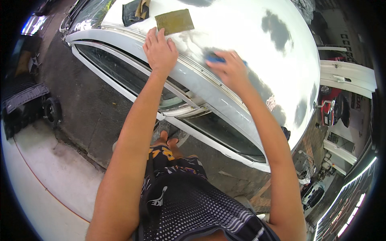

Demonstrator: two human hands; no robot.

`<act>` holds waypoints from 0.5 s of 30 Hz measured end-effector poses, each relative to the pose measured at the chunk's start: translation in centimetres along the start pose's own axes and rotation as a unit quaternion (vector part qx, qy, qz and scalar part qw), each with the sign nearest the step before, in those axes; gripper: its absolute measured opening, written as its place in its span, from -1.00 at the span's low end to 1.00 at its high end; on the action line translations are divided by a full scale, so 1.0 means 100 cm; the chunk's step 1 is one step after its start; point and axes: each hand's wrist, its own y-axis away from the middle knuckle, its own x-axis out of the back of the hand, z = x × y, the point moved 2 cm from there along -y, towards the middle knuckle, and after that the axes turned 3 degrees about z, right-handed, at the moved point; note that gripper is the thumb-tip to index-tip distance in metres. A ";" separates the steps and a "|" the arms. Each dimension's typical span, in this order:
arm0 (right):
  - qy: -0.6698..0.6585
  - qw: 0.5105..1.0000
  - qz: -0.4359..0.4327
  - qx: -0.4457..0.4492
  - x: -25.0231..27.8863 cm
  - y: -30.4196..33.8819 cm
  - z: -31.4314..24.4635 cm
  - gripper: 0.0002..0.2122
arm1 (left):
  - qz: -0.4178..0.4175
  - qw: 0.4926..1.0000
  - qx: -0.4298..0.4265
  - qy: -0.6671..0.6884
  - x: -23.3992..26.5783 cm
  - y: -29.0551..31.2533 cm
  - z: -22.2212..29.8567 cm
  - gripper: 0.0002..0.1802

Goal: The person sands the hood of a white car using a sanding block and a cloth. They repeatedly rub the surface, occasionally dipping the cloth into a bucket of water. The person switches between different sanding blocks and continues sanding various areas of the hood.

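Blue block (216, 58) gripped by curled right hand (232, 71) | left hand (161, 54) spread, nothing gripped | judged light, stiffish; best held by sides

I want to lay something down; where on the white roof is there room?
Bare roof lies between the olive sheet and the grey patch at upper right. Crowded: the near edge, where the left hand, olive sheet and dark folded piece cluster, with right hand and blue block alongside.
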 end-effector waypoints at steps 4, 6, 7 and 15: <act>0.066 0.998 -0.008 0.022 0.039 0.080 0.001 -0.73 | 0.008 1.000 0.006 -0.009 0.005 -0.002 0.000 -0.48; 0.052 0.998 -0.003 0.021 0.031 0.069 -0.007 -0.74 | 0.009 1.000 0.004 -0.006 0.003 -0.002 0.002 -0.49; 0.041 0.999 -0.002 0.020 0.014 0.039 -0.014 -0.76 | 0.014 1.000 -0.004 -0.002 -0.002 -0.004 0.005 -0.49; 0.063 0.998 0.005 -0.004 0.041 0.089 0.008 -0.69 | 0.019 1.000 -0.011 -0.011 -0.002 -0.001 -0.008 -0.51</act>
